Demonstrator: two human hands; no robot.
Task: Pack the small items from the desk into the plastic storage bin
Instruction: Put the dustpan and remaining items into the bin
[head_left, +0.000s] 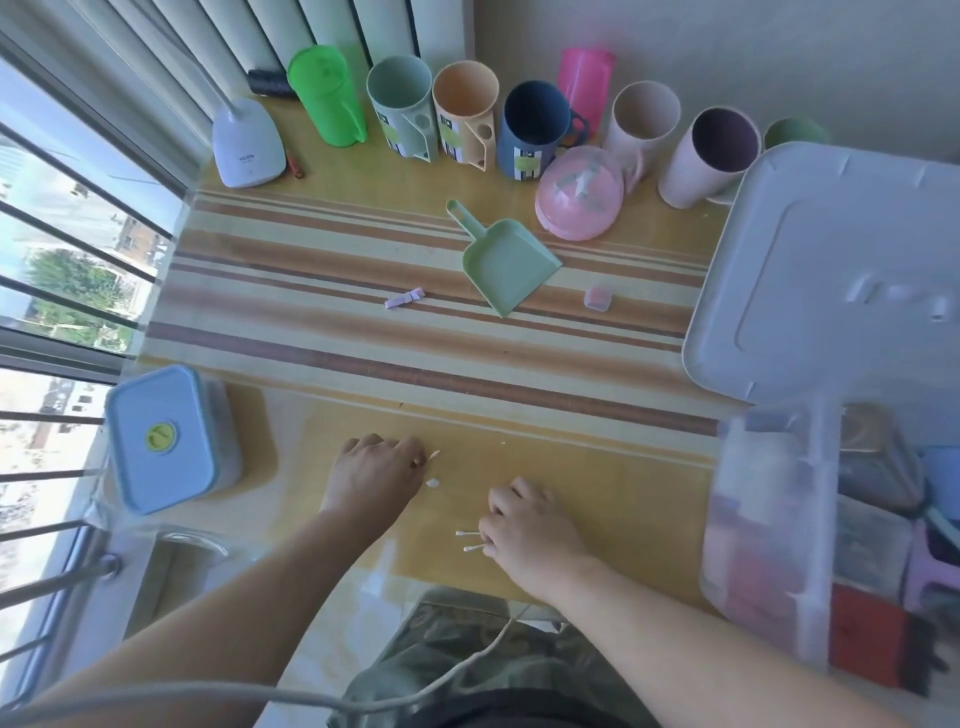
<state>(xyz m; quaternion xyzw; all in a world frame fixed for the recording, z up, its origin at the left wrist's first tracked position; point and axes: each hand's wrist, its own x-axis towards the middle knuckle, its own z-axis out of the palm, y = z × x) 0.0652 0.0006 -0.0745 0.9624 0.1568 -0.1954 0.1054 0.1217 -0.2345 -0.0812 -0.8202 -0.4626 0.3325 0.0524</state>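
Note:
My left hand (373, 474) rests knuckles-up on the yellow desk, fingertips pinching a thin cotton swab (433, 456); a small white bit (432, 483) lies beside it. My right hand (530, 525) is curled on the desk, gripping two cotton swabs (470, 541) whose white tips stick out to the left. The clear plastic storage bin (769, 525) stands at the right edge, holding several items, its grey lid (831, 280) propped behind it. Farther back lie a purple strip (405, 299), a green dustpan (506, 265) and a small pink box (597, 299).
A blue-lidded container (161, 439) sits at the left by the window bars. A white lamp base (248, 145), a green jug (327, 93), several cups (535, 130) and a pink dome (579, 192) line the back. A cable (467, 660) crosses my lap.

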